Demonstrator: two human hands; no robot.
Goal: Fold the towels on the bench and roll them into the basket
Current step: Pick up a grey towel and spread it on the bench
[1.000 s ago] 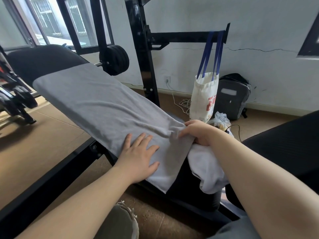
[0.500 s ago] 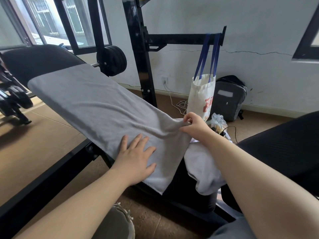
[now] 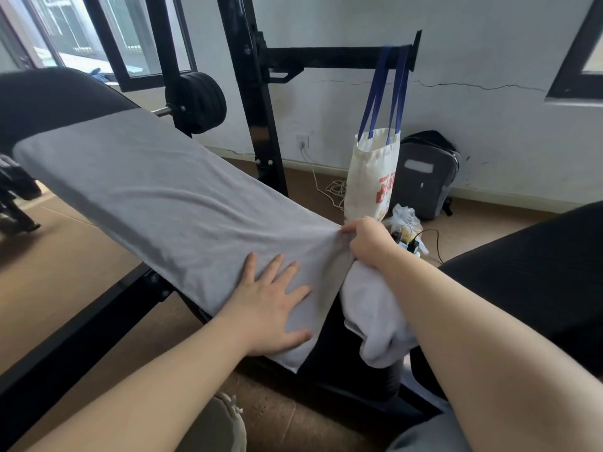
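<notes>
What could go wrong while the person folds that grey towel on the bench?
1. The grey towel lies on a sloping bench with its near corner hanging off; if the flat left hand lifts, it might slide down.
2. The right hand pinches one edge, and creases fan out from there, so the fold may come out wrinkled.
3. The bunched white towel hangs under the right forearm and could be knocked off.

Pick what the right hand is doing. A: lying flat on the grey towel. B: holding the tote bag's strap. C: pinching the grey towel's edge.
C: the right hand pinches the edge of the grey towel, wrinkles fanning out from its fingers; the left hand is the flat one.
</notes>
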